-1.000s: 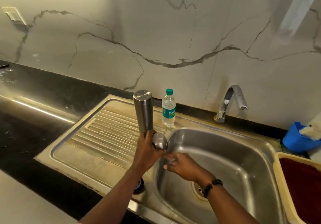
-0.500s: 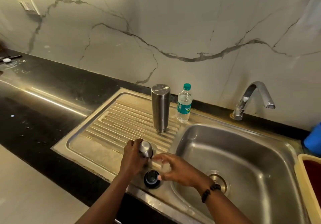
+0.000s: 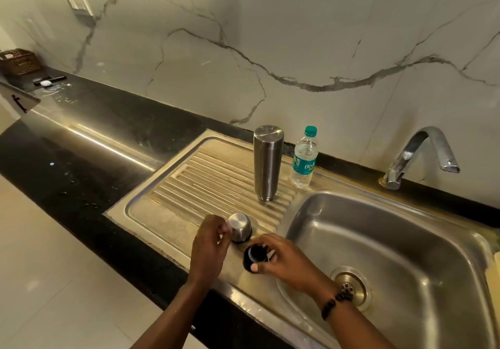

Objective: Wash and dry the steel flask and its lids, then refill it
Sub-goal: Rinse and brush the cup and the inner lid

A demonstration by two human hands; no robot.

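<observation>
My left fingers (image 3: 216, 236) are pinching the cup (image 3: 239, 227); my right hand (image 3: 284, 263) is gripping the stopper (image 3: 254, 256), which I should be setting down flat to drain.

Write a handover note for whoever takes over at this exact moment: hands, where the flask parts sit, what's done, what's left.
Left hand holds the steel cup lid, mouth down on the drainboard.
Right hand grips the black inner lid near the basin edge.
Steel flask stands inverted on the drainboard beside the water bottle.
Done: flask set to drain.
Left: drying, refilling, closing. Tap shows no water running.
</observation>
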